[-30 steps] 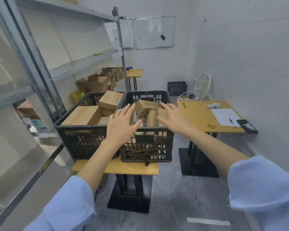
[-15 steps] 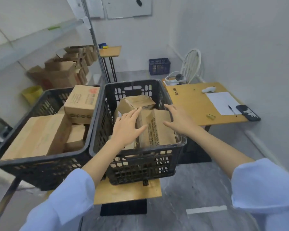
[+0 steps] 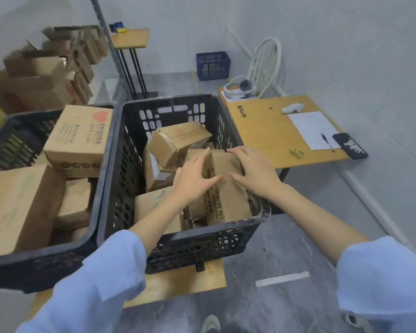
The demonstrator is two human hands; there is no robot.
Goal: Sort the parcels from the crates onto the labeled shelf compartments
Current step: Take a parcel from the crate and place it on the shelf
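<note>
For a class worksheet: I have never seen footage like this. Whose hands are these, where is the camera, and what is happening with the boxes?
There is no machine here. One camera sits on a person's head and looks forward and down, so both hands are the wearer's own. Two black crates of cardboard parcels stand side by side on a small wooden table. The left hand and the right hand lie, fingers fairly straight, against opposite sides of one upright parcel in the right crate. The parcel is not yet lifted out. The left crate holds larger boxes. To the right, a second table carries a sheet of paper, a pen and a dark phone.
</note>
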